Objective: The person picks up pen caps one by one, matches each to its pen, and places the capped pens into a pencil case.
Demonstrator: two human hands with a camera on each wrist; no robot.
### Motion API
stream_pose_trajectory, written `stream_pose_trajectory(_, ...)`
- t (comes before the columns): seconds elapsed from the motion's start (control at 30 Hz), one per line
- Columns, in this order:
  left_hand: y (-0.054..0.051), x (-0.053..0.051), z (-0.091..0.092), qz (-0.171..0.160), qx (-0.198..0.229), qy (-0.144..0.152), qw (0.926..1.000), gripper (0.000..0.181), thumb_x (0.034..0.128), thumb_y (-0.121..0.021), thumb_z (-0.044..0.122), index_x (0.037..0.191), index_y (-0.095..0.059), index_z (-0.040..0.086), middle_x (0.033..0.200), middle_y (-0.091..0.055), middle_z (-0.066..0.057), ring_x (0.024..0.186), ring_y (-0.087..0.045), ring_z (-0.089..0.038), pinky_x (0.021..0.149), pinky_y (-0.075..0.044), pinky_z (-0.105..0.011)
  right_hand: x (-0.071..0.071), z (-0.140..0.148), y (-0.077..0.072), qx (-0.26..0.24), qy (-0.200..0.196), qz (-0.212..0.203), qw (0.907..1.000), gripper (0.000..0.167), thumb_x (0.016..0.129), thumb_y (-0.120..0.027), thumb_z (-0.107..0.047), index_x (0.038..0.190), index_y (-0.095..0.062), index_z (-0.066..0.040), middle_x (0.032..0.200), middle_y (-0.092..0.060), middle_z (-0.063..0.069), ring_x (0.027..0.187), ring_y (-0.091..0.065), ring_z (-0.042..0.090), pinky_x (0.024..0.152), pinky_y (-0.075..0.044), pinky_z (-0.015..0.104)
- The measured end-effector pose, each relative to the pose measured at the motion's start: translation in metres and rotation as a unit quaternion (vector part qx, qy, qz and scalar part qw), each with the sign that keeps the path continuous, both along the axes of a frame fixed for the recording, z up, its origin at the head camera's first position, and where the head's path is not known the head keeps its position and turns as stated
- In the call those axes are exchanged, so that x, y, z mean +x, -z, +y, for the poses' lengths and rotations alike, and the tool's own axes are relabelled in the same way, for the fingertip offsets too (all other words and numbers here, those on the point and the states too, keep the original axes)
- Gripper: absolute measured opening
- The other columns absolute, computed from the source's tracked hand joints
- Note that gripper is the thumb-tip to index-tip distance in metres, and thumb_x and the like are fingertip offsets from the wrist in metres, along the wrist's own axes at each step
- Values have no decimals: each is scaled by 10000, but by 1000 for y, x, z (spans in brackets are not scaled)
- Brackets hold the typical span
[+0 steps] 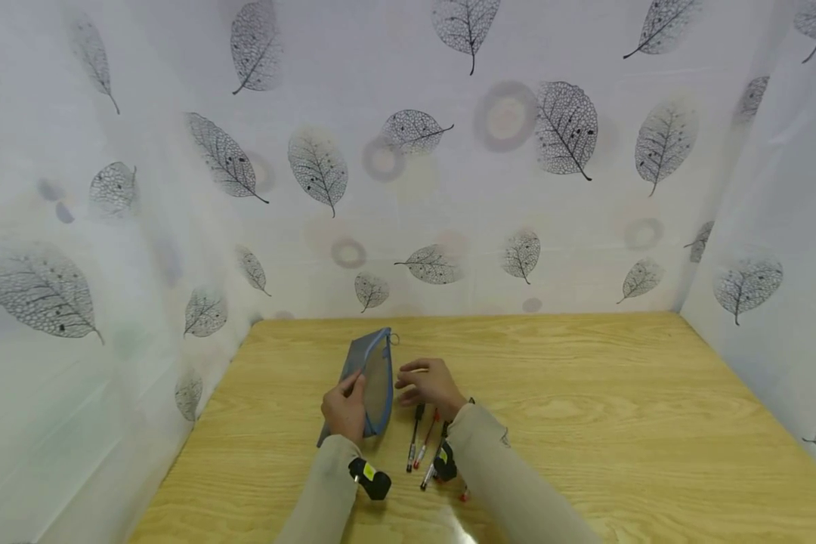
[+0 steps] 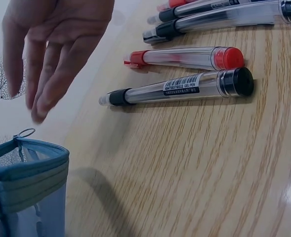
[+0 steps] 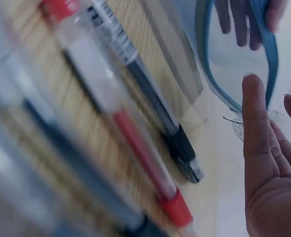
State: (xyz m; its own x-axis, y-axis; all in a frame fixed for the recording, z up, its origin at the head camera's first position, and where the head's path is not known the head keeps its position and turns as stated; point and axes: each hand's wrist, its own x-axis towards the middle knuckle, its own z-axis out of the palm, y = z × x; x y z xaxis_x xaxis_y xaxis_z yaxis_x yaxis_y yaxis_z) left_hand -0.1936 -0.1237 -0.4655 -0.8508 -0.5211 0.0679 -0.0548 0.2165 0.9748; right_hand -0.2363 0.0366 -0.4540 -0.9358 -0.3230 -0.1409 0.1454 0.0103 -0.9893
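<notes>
Mesh pouch (image 1: 379, 381), blue-grey with blue edging, left of centre over the table (image 1: 585, 400), mouth gaping and turned to the right hand (image 1: 434, 384). Left hand (image 1: 345, 410) pinches the pouch near the edge of its mouth, thumb on one side, fingers on the other. Whether pouch bottom touches the wood: can't tell. Small ring (image 1: 394, 339) at its far corner.

Right hand just right of the mouth, nothing in it, fingers fairly straight in both wrist views, thumb apart from them.

Pens lie on the wood right of the pouch, below the right hand: black gel pen (image 2: 180, 90) with barcode label, nearest the pouch; red pen (image 2: 185, 58) just beside it; more black and red ones past that, partly behind the right wrist camera (image 1: 445, 461) in head view. Exact count unclear; nearest ones blurred in right wrist view.

Left wrist camera (image 1: 370, 480) black, yellow-green label. Beige sleeves (image 1: 510, 468) on both arms. White backdrop (image 1: 435, 204), dark leaf prints, behind and at both sides
</notes>
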Motion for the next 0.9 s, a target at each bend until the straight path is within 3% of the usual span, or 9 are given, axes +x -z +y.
stream_pose_trajectory(0.37, 0, 3, -1, -55, -66, -33, 10000, 250, 934, -639, 180, 1122, -715, 34, 1146, -674, -172, 1070, -628, -335, 906, -484, -479, 21, 43, 9, 30, 230, 35, 9997, 393, 936, -597, -101, 1253, -538, 124, 1016, -671, 252, 702, -691, 306, 664, -576, 454)
stream_pose_trajectory(0.63, 1, 4, 1, 314, -222, -199, 9991, 221, 913, -663, 204, 1047, -750, 51, 1051, -704, -179, 974, -658, -342, 824, -509, -451, 42, 79, 8, 373, 423, 29, 9984, 419, 938, -622, -169, 1263, -547, 85, 978, -676, 246, 579, -642, 206, 552, -564, 419)
stream_pose_trajectory(0.9, 1, 3, 0, 65, -174, -96, 9998, 235, 937, -639, 180, 1103, -726, 39, 1093, -695, -166, 995, -653, -320, 842, -504, -460, 57, 105, 16, 621, 904, -145, 9939, 353, 919, -639, -127, 1170, -565, 110, 850, -685, 190, 503, -605, 168, 486, -529, 324)
